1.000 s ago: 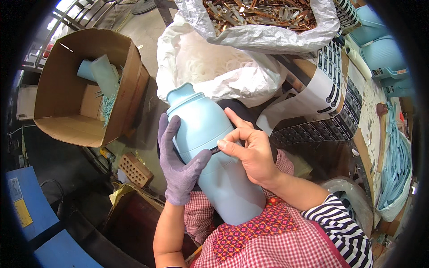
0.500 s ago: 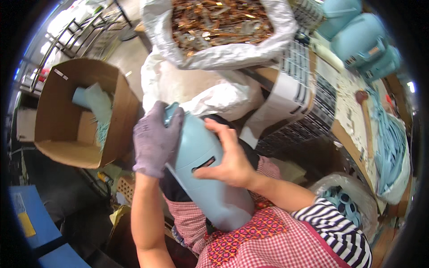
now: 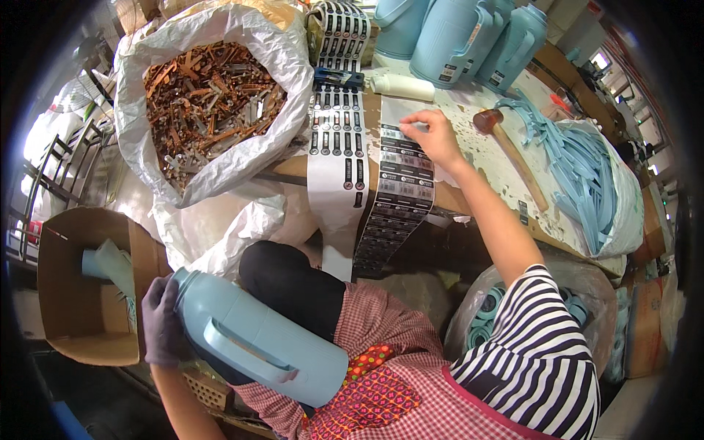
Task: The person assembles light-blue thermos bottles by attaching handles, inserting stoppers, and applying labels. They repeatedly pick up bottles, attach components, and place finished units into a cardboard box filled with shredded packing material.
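Observation:
A light blue plastic thermos jug casing (image 3: 257, 334) lies tilted across my lap, its loop handle facing up. My left hand (image 3: 163, 323), in a grey glove, is closed round its neck end; some of the fingers are hidden behind it. Out over the bench, my bare right hand (image 3: 433, 136) pinches at a label on a strip of black-and-white sticker labels (image 3: 405, 176). That strip hangs over the bench's front edge. Beside it runs a second strip with narrow dark stickers (image 3: 337, 121).
A white sack (image 3: 293, 81) of brownish scraps stands left of the strips. Several blue jugs (image 3: 447, 44), a white roll (image 3: 403, 86), a mallet (image 3: 513, 154) and blue plastic trimmings (image 3: 587, 176) are on the bench. A carton (image 3: 62, 293) stands left; a clear bag (image 3: 458, 315) sits right.
My right hand has left the jug's side and reached forward to the label strip. The left hand has lowered the jug leftward and turned it, so its handle now shows.

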Demonstrator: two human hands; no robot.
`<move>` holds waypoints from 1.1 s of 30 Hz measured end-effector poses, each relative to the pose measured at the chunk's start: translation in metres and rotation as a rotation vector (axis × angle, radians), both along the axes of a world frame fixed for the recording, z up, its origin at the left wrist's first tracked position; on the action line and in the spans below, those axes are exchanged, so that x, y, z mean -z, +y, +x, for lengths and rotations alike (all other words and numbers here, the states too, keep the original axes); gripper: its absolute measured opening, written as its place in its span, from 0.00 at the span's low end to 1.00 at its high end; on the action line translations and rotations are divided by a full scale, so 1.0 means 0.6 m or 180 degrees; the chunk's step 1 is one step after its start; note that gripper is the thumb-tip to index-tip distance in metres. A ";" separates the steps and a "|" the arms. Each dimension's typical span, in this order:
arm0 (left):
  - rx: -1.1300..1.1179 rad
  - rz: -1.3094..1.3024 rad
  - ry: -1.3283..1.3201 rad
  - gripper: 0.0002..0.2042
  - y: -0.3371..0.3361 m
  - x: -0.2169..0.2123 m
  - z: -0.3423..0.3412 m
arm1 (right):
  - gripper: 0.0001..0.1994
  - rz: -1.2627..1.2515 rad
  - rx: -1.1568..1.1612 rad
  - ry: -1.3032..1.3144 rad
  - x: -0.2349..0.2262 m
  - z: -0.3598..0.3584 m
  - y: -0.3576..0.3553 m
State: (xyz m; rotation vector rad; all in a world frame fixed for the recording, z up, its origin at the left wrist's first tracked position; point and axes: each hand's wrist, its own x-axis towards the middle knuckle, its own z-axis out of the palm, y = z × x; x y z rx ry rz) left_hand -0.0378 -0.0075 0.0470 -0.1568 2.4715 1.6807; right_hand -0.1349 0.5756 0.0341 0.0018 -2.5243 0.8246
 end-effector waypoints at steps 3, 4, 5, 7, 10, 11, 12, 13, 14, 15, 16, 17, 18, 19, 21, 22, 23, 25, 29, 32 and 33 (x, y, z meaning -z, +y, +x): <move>-0.0442 0.0086 -0.0083 0.13 -0.001 0.031 -0.013 | 0.13 0.0051 -0.0159 -0.0112 0.039 -0.048 0.009; -0.0515 0.0083 -0.0065 0.13 0.001 0.029 -0.013 | 0.14 0.0082 -0.0029 -0.0234 0.042 -0.055 0.002; -0.0582 0.0100 -0.0031 0.13 0.008 0.027 -0.015 | 0.14 0.0135 0.0108 -0.0340 0.042 -0.060 0.000; -0.0622 0.0092 0.0004 0.12 0.012 0.033 -0.028 | 0.14 -0.0143 0.0179 -0.0356 0.042 -0.063 0.005; -0.0741 0.0051 -0.0112 0.12 0.006 0.080 -0.043 | 0.11 -0.0739 0.0020 -0.0496 0.029 -0.056 -0.015; -0.0833 0.0103 -0.0237 0.13 0.017 0.093 -0.048 | 0.10 -0.1189 -0.0138 -0.0561 0.027 -0.048 -0.016; -0.0897 0.0001 -0.0221 0.16 0.018 0.103 -0.050 | 0.08 -0.0579 -0.0232 -0.0396 0.029 -0.040 -0.007; -0.0934 -0.0089 -0.0219 0.19 0.021 0.118 -0.058 | 0.06 0.0036 -0.0316 -0.0211 0.027 -0.034 -0.009; -0.0963 -0.0216 -0.0184 0.21 0.006 0.135 -0.055 | 0.06 0.0411 -0.0409 0.0109 0.018 -0.007 -0.069; -0.0976 -0.0312 -0.0139 0.24 -0.004 0.150 -0.055 | 0.06 0.0795 -0.0488 0.0469 -0.004 0.048 -0.129; -0.0913 -0.0366 -0.0198 0.25 0.002 0.146 -0.056 | 0.06 0.0048 -0.1018 -0.0118 -0.019 0.110 -0.188; -0.0844 -0.0438 -0.0261 0.26 0.004 0.142 -0.052 | 0.07 -0.0722 -0.1519 -0.0726 -0.023 0.173 -0.251; -0.0885 -0.0490 -0.0300 0.27 0.005 0.149 -0.058 | 0.06 -0.0602 -0.2457 -0.0984 -0.025 0.223 -0.293; -0.0952 -0.0527 -0.0332 0.28 -0.002 0.156 -0.059 | 0.05 -0.1041 -0.3193 -0.1780 -0.022 0.262 -0.338; -0.0955 -0.0492 -0.0451 0.30 -0.002 0.165 -0.063 | 0.07 -0.2172 -0.3237 -0.3619 0.007 0.320 -0.400; -0.0922 -0.0650 -0.0503 0.29 0.008 0.158 -0.062 | 0.09 -0.2009 -0.3123 -0.3399 0.032 0.338 -0.420; -0.0908 -0.0816 -0.0549 0.29 0.015 0.147 -0.061 | 0.09 -0.1923 -0.3118 -0.3475 0.036 0.343 -0.433; -0.0830 -0.1177 -0.0664 0.29 0.022 0.134 -0.066 | 0.09 -0.1556 -0.3030 -0.3293 0.037 0.349 -0.445; -0.0710 -0.1625 -0.0792 0.28 0.031 0.118 -0.065 | 0.08 -0.1640 -0.2854 -0.3266 0.043 0.355 -0.448; -0.0752 -0.1817 -0.0573 0.26 0.030 0.126 -0.067 | 0.08 -0.1666 -0.2814 -0.3261 0.044 0.359 -0.448; -0.0798 -0.1824 -0.0599 0.26 0.029 0.128 -0.067 | 0.09 -0.1623 -0.2801 -0.3265 0.044 0.360 -0.449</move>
